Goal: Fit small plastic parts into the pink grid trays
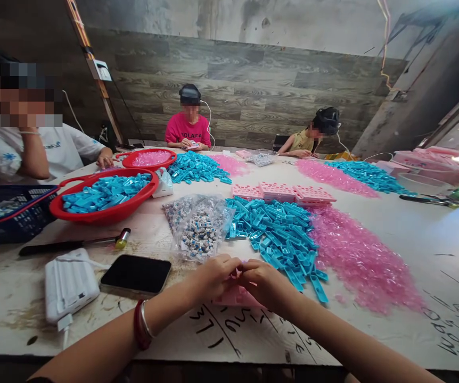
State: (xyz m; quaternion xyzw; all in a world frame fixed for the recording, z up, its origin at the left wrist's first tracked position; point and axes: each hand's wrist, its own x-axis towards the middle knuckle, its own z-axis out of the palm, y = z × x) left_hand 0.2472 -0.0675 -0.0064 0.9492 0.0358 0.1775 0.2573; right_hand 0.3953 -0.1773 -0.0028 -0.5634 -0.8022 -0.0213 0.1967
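My left hand [213, 277] and my right hand [264, 283] meet at the fingertips over a pink plastic block [237, 299] near the table's front. Fingers of both hands are bent and pinched together; whatever lies between them is mostly hidden by the knuckles. Just beyond the hands spreads a heap of blue plastic pieces [279, 234]. To its right lies a heap of clear pink pieces [367, 260]. A clear bag of small grey-and-white parts [203, 229] rests behind my left hand. Pink blocks with holes [278, 190] are stacked behind the blue heap.
On the left lie a black phone [137, 274], a white power bank [71, 284] and a hammer [75, 243]. A red basin [104, 210] of blue pieces and a dark blue basket [14, 213] stand farther back. Several people sit around the table [433, 239].
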